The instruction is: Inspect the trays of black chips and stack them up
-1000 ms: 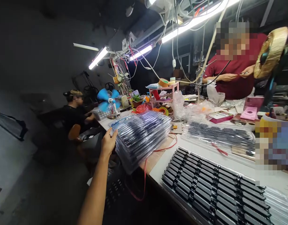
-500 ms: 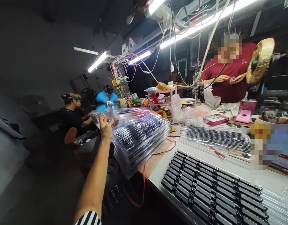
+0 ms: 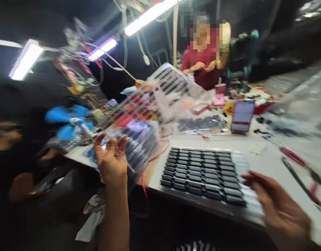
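Observation:
My left hand (image 3: pixel 112 158) is raised at the table's left side, its fingers curled round the near corner of a clear ribbed plastic tray (image 3: pixel 173 78). That tray is tilted up and blurred by motion. Below and behind the hand sits a stack of clear trays with dark parts (image 3: pixel 143 143). A filled tray of black ribbed pieces (image 3: pixel 199 170) lies in rows at the table's front edge. At its right end are clear trays (image 3: pixel 245 167). Over them, my right hand (image 3: pixel 281 202) reaches in with fingers stretched out, nothing visible in them; contact is unclear.
A blue fan (image 3: pixel 71 120) stands at the left. Another clear tray of dark parts (image 3: pixel 201 123) and a phone (image 3: pixel 243 116) are farther back. Red-handled tools (image 3: pixel 292 155) lie at the right. A person in red (image 3: pixel 207 69) works across the table; another person sits at left.
The view has swung right. My left hand has lifted a clear tray up and tilted it over the stack. My right hand has come into view at the right.

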Available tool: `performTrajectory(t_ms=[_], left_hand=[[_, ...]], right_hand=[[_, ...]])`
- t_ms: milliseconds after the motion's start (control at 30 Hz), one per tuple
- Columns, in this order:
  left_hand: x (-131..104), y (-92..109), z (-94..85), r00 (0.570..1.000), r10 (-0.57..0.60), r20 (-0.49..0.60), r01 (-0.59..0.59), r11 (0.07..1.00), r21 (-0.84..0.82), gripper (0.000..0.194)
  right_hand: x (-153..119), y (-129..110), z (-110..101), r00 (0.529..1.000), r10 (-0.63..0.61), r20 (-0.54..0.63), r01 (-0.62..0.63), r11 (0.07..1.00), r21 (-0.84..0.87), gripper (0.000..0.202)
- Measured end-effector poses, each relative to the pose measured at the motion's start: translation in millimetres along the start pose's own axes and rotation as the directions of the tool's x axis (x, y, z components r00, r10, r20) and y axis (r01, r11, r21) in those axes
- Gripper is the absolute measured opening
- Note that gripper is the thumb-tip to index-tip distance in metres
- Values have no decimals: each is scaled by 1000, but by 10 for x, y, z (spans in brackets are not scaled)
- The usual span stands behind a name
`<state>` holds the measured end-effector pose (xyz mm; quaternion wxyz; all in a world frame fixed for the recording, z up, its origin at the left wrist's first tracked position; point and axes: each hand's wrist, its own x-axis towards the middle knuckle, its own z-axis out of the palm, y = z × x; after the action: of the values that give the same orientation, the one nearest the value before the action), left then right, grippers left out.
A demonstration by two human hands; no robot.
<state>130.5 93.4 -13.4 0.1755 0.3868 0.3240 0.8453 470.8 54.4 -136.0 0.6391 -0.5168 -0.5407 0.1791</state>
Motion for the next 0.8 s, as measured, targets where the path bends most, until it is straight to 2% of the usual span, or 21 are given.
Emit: performTrajectory(t_ms=[33, 67, 100, 167, 200, 233, 267, 333, 367, 400, 433, 467, 500, 533, 567, 600, 633, 667, 733, 767, 800], left_hand=[[-86, -74, 81, 999, -33, 4, 33, 998, -47, 24], [-185, -140, 173, 997, -71, 25, 73, 994, -87, 18], [-304, -198, 275, 993, -109, 52, 115, 986, -120, 15], [-615, -282, 485, 978, -172, 115, 189, 971, -147, 17], [-807, -309, 580, 968, -198, 151, 219, 966, -137, 21], [-1017, -332, 661, 958, -217, 186, 241, 963, -117, 25], [-1233, -354, 724, 945, -237, 224, 262, 961, -89, 29], [-1626, -407, 793, 920, -197, 339, 213, 977, -12, 35], [-1771, -438, 797, 884, -138, 447, 135, 990, 37, 38], [-1864, -468, 781, 807, -89, 583, 51, 995, 82, 43], [-1899, -491, 743, 677, -59, 733, -42, 992, 118, 46], [-1875, -502, 680, 521, -54, 852, -124, 983, 138, 48], [-1797, -496, 590, 373, -78, 925, -172, 973, 152, 48], [-1675, -474, 475, 272, -117, 955, -182, 968, 171, 46], [-1524, -436, 336, 234, -168, 957, -161, 964, 209, 44], [-1357, -389, 179, 267, -230, 936, -110, 957, 267, 41], [-1186, -342, 14, 348, -296, 889, -46, 942, 332, 38], [-1022, -304, -151, 444, -380, 811, 3, 906, 423, 34], [-742, -286, -444, 695, -418, 586, 66, 848, 527, 25], [-634, -314, -557, 782, -414, 467, 111, 829, 548, 22], [-551, -364, -641, 836, -408, 367, 153, 815, 559, 21]], right_hand=[[-78, -63, 42, 983, -87, 164, 78, 995, 61, 29], [-142, -130, 109, 914, -179, 365, 143, 982, 122, 36], [-191, -194, 197, 845, -237, 480, 189, 971, 147, 40], [-251, -294, 415, 752, -238, 615, 189, 971, 144, 55], [-264, -326, 528, 726, -225, 650, 157, 974, 162, 69], [-268, -350, 635, 728, -213, 651, 103, 974, 203, 81], [-261, -369, 727, 757, -193, 624, 25, 963, 267, 86], [-208, -405, 836, 861, -102, 497, -147, 887, 437, 79], [-161, -421, 842, 903, -25, 429, -218, 833, 508, 70], [-97, -429, 812, 926, 53, 374, -271, 783, 559, 62], [-18, -422, 745, 933, 120, 338, -307, 754, 580, 56], [76, -394, 644, 931, 157, 329, -330, 749, 575, 52], [183, -341, 518, 930, 163, 328, -334, 747, 575, 50], [297, -264, 373, 928, 185, 323, -344, 758, 555, 49], [412, -170, 219, 916, 238, 322, -384, 753, 535, 46], [523, -69, 67, 909, 311, 278, -416, 724, 550, 41], [623, 27, -73, 885, 407, 227, -458, 669, 585, 35], [706, 108, -192, 848, 499, 179, -493, 619, 611, 30], [812, 196, -342, 767, 622, 155, -574, 558, 600, 30], [835, 201, -367, 744, 651, 152, -604, 557, 570, 32], [841, 186, -360, 730, 663, 166, -634, 567, 525, 36]])
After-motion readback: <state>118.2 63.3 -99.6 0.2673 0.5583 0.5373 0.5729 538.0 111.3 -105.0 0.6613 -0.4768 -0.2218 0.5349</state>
